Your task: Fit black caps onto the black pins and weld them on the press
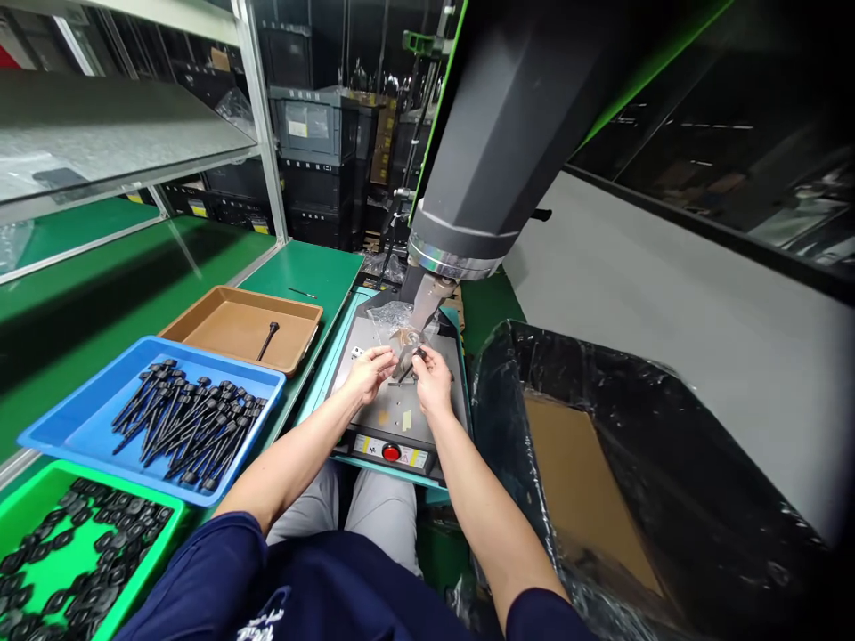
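My left hand (371,372) is closed in a pinch at the left side of a metal fixture (404,340); what its fingertips hold, if anything, is too small to make out. On the fixture's right side, my right hand (434,381) grips a small black part (419,352) between thumb and fingers. Directly above both hands, the metal horn (427,301) of a press machine (481,133) points down at the fixture. Clear plastic film (387,319) lies around the fixture. Nearer my body, a red button (391,452) sits on the front of the machine base (374,418).
To my left, a blue tray (73,425) holds many black rods with round heads (193,418). A green tray (50,570) contains black ring-shaped parts (120,534). One black rod (268,340) lies in a brown tray (214,325). At right stands a black-lined bin (628,427) with cardboard (574,472).
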### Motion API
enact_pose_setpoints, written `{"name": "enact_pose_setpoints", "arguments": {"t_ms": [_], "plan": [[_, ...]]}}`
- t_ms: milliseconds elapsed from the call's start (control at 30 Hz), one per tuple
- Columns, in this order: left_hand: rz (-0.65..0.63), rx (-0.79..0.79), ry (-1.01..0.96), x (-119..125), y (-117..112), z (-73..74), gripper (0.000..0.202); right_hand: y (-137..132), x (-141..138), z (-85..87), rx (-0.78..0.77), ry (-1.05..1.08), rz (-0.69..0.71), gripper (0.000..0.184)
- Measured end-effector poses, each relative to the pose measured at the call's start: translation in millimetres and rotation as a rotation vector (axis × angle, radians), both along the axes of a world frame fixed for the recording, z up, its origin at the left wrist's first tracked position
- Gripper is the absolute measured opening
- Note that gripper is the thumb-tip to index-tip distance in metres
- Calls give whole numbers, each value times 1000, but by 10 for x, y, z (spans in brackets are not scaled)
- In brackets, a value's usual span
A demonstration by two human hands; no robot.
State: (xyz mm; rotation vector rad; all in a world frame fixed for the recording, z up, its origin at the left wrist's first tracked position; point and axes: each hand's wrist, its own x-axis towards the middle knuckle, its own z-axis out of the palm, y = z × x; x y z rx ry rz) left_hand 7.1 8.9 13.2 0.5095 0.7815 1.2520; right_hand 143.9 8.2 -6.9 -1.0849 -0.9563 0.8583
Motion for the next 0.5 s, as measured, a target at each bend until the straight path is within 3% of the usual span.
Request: {"name": "enact_pose_setpoints", "arguments": {"t_ms": [133,233,333,500], "plan": [[70,88,35,70,91,39,39,77,90,54,57,-262,-128,39],[75,137,42,104,145,119,42,176,105,64,81,-337,-163,37],[69,144,16,123,196,212,45,340,87,30,84,-277,-119,36],[66,141,21,134,255,274,44,571,110,14,-26,-103,73,46]]}}
